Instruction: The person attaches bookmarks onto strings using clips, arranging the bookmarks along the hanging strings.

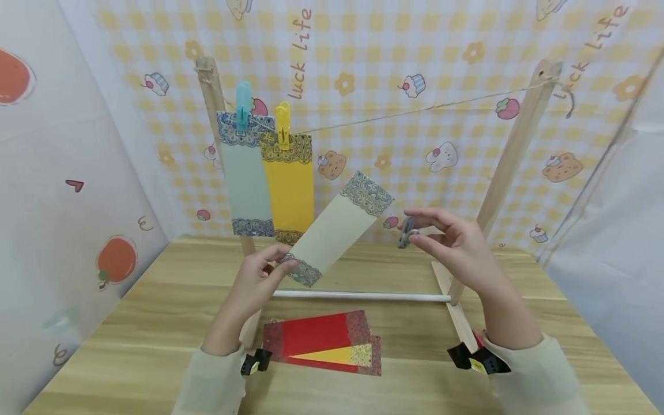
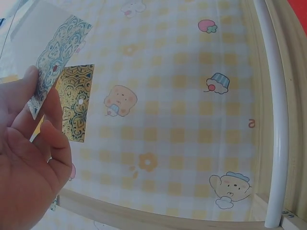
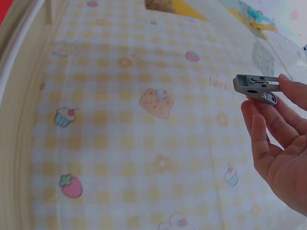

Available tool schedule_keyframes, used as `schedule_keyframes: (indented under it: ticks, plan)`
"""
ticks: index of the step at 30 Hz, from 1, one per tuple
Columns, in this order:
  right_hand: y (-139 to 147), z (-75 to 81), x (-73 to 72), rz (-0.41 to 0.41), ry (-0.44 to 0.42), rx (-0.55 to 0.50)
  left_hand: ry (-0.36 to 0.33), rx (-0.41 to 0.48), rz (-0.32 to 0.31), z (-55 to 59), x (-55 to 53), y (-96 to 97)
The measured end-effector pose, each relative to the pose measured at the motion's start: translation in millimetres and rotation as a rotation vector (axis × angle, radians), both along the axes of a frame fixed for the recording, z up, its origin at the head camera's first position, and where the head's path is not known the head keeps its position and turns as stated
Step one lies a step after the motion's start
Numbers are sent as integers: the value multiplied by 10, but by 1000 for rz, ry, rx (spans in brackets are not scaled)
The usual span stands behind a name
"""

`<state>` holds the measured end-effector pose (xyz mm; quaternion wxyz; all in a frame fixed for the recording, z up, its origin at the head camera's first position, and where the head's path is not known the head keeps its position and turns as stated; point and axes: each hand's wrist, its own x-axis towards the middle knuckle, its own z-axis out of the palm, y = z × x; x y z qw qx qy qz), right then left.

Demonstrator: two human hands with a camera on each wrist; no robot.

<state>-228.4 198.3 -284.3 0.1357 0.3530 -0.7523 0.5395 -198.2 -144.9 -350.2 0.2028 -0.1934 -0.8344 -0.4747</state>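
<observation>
While the left hand (image 1: 257, 278) pinches the pale card (image 1: 336, 229) by its lower left end, long axis slanting up rightward, the right hand (image 1: 459, 245) pinches the clip (image 1: 407, 232), apart, right of the card's top.

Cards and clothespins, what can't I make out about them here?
Cream card: head view, lower border partly covered by the left hand.
Lower red card: head view, mostly covered by the upper red card.
Hanging yellow card: left wrist view, partly hidden by the cream card and left hand.
Blue clothespin: right wrist view, blurred and small.
Gray clothespin: right wrist view, one handle end covered by the right hand.
</observation>
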Motion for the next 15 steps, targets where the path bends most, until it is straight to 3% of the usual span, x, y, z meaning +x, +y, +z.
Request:
schedule_keyframes:
  ticks: [11,15]
  plan:
    - [-319,294,0,26,1,-125,43,135,105,-25,-40,17]
    - [-416,410,0,23,5,-175,44,185,109,19,-73,54]
